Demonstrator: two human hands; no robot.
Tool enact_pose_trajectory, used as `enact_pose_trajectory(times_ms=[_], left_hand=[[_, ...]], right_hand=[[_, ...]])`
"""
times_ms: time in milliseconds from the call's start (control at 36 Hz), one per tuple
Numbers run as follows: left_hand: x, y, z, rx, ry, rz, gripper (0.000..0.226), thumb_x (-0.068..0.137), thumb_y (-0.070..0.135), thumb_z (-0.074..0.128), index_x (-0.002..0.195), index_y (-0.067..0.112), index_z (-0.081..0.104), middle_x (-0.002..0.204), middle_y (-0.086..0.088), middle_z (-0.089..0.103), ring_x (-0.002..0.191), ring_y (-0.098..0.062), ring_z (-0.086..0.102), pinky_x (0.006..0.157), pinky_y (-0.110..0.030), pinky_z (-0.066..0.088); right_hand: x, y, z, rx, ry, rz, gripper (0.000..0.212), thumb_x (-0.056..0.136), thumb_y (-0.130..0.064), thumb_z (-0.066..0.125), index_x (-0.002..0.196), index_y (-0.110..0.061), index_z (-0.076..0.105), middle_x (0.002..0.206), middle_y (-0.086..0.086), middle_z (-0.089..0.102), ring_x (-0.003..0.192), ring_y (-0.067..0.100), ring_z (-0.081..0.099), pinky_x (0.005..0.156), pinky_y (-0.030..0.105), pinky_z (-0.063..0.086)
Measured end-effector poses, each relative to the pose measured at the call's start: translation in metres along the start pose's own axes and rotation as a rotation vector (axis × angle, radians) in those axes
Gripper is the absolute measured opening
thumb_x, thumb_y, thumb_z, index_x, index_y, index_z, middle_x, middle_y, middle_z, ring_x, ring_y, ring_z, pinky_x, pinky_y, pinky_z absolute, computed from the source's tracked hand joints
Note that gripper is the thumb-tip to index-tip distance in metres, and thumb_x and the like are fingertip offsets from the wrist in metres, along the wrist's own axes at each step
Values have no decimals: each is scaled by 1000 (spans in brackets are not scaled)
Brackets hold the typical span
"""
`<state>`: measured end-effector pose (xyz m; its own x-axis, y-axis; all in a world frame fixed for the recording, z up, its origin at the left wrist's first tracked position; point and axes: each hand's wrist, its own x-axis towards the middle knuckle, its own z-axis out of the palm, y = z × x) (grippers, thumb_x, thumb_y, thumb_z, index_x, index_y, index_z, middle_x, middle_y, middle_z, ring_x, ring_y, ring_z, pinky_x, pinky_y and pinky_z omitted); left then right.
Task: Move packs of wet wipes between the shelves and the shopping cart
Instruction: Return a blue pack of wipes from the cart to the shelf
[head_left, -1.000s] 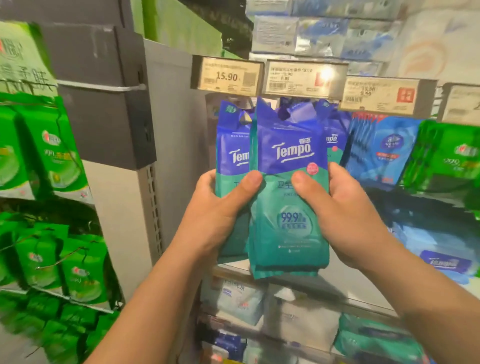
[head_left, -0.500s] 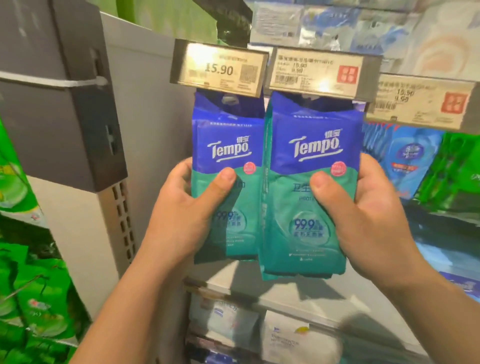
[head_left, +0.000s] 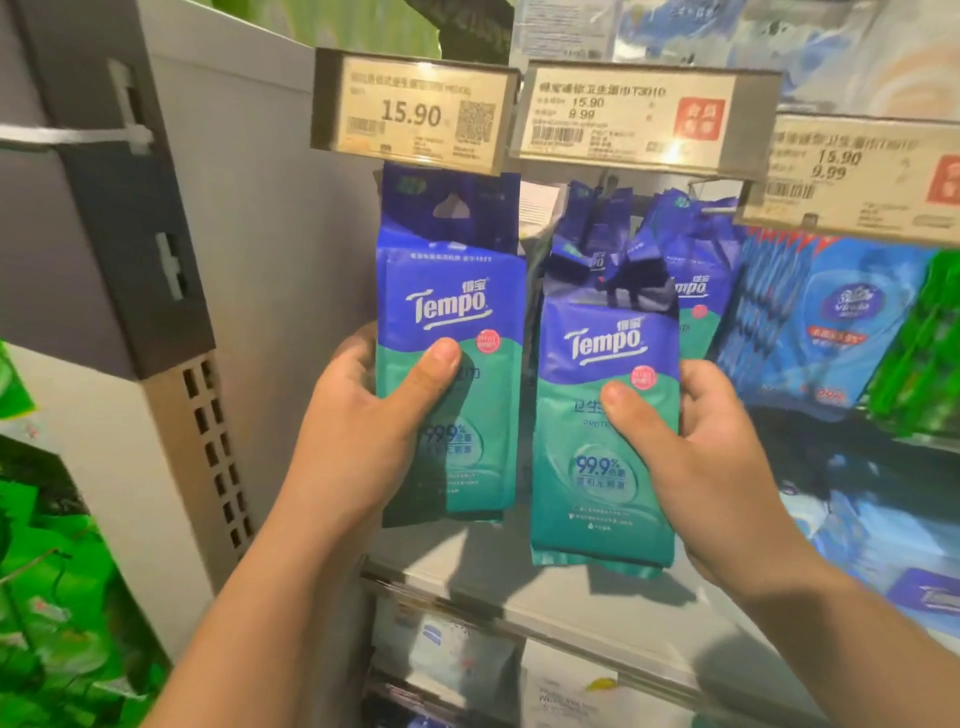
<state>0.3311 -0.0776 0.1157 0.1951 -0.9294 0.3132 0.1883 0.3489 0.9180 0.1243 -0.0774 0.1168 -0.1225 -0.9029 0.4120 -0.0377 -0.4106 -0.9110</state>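
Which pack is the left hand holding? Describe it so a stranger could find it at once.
Start at the grey shelf post and find the price tag reading 15.90. Directly below hangs a blue-and-green wipes pack, held in the left hand. Unlike the right hand's pack, its top is flat, not crumpled.

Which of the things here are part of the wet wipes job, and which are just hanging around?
In the job:
left hand gripping the left Tempo pack
right hand gripping the right Tempo pack
Tempo packs behind

Just there:
price tags
light blue packs
green packs
lower-shelf packs
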Motion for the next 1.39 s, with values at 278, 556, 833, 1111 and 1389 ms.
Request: enact_pose_trajectory(times_ms=[278, 556, 833, 1111, 1389], left_hand=[[2, 2, 4, 3, 14, 21, 42, 76, 38, 72, 112, 19, 64, 102, -3, 80, 93, -24, 78, 82, -45, 62], [3, -1, 5, -12, 21, 37, 32, 77, 37, 79, 104, 26, 66, 103, -4, 80, 93, -27, 77, 88, -54, 60], [3, -4, 1, 4, 24, 45, 28, 81, 37, 78, 104, 25, 67, 103, -4, 80, 94, -27, 77, 90, -58, 59], [6, -12, -5, 23, 53, 13, 45, 78, 42, 77, 115, 18, 67, 104, -5, 79, 96, -28, 77, 92, -60, 58], [3, -14, -2, 5, 75, -28, 64, 69, 46, 74, 120, 9, 64, 95, -2, 81, 83, -18, 78, 66, -32, 61]], right_hand=[[-11, -25, -10, 60, -106, -295, 30, 80, -16, 67, 105, -23, 53, 91, -9, 77, 77, 7, 73, 64, 23, 57], [-11, -38, -5, 61, -171, -342, 32, 81, -23, 73, 106, -23, 53, 96, -7, 76, 80, 11, 73, 67, 27, 58], [-6, -37, -2, 6, -75, -276, 27, 80, -22, 73, 101, -26, 56, 96, -2, 77, 82, 15, 75, 68, 31, 59], [9, -10, 2, 11, 28, -75, 45, 79, -28, 75, 117, -15, 55, 102, 5, 77, 94, 26, 75, 85, 53, 60], [60, 17, 19, -120, 263, -60, 28, 87, -35, 73, 108, -20, 61, 93, -10, 71, 81, 4, 65, 82, 25, 49]])
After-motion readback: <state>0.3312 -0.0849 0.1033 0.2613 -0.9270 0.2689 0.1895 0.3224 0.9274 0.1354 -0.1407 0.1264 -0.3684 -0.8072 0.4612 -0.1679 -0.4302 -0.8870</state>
